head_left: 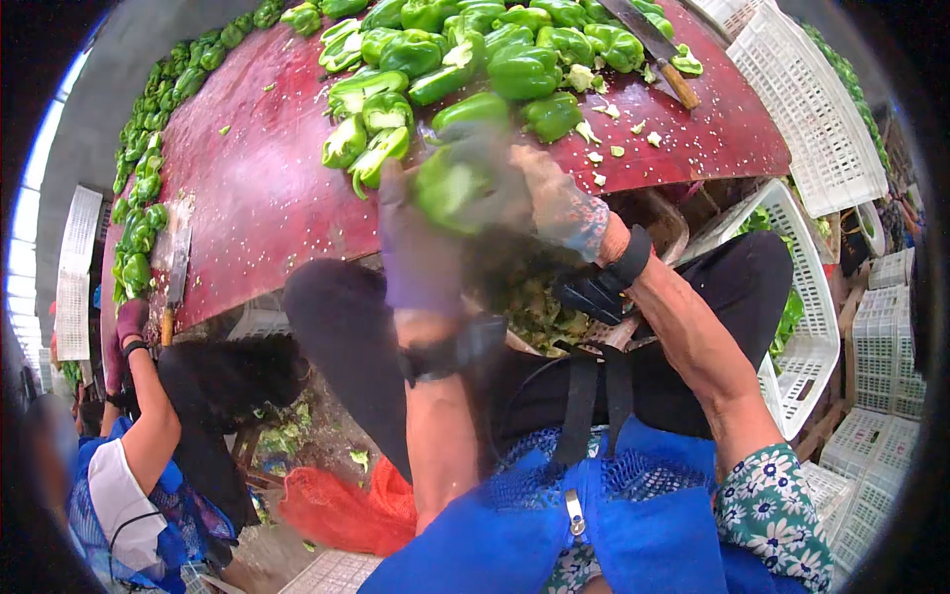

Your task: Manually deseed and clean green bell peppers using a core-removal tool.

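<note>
A green bell pepper (449, 189), blurred by motion, is in my left hand (423, 245), which wears a purple glove. Close to the pepper's right side is my right hand (557, 197), in a patterned glove. Its fingers are smeared by motion, so I cannot tell whether it grips anything. Just beyond both hands, a heap of green bell peppers (523, 72) covers the near part of the red table (274, 171). Some of them are cut open, showing pale insides. A knife with a wooden handle (677, 83) lies at the heap's right.
Pepper scraps (545, 312) fill a container between my knees. At my right stands a white plastic crate (816, 349) holding green pieces. A co-worker's gloved hand (132, 319) is at far left, near another knife (178, 267) and a row of peppers (141, 230). Red netting (349, 512) lies below.
</note>
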{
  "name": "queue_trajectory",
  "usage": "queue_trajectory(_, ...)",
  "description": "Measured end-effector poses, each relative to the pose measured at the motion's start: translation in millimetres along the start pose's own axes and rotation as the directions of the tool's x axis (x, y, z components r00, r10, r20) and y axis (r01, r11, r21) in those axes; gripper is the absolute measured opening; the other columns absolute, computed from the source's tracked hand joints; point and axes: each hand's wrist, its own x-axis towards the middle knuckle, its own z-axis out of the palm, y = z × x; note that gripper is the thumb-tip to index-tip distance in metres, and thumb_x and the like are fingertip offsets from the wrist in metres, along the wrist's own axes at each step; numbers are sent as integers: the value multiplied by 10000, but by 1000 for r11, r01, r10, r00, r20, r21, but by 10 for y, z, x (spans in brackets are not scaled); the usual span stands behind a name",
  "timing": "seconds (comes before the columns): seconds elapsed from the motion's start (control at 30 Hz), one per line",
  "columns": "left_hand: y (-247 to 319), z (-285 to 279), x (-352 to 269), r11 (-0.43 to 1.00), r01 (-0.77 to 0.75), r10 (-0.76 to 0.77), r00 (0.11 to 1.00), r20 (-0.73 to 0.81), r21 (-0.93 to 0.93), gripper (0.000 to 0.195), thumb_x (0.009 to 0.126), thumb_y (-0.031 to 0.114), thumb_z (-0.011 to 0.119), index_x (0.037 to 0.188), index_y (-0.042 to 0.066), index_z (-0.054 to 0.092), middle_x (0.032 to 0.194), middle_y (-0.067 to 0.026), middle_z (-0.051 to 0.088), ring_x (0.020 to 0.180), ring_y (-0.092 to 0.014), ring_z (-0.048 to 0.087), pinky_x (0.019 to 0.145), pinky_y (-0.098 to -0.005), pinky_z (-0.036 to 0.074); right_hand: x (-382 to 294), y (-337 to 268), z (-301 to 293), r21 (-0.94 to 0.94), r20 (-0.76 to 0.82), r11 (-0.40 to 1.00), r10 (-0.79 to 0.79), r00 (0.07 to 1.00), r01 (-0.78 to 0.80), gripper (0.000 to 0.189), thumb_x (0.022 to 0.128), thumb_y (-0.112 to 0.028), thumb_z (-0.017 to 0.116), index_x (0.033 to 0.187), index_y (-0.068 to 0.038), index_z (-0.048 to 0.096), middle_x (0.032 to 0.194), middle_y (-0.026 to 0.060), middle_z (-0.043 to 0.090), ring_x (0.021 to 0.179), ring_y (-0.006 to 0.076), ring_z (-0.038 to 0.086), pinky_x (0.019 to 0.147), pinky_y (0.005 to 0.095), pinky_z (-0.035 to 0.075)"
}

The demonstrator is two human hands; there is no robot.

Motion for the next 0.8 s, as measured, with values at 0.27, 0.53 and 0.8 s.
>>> queue_trajectory(0.27,-20,15,-19,836,-281,302,953,33,471,366,958,322,442,1148,28,548,1058,-111,631,910,-235,627,829,-373,522,-72,-212,36,-302,-119,950,39,992,-74,409,749,-260,691,1120,-113,603,1018,138,609,932,304,595,778,381,492)
queue_trajectory(0.53,-236,-88,12,783,-393,465,885,-35,482,333,968,230,424,1220,43,536,1179,-68,559,1108,-180,503,981,-312,383,-162,-235,258,-145,-18,901,412,911,-410,470,777,-148,681,1200,7,546,1105,125,584,992,227,595,852,336,477)
queue_trajectory(0.8,-260,-109,-72,814,-214,329,936,-124,540,196,878,164,614,1052,84,573,932,12,553,857,-85,487,754,-258,430,-263,106,314,-93,24,898,434,901,-430,234,811,-125,596,1009,-9,547,879,14,565,792,133,508,742,275,435)
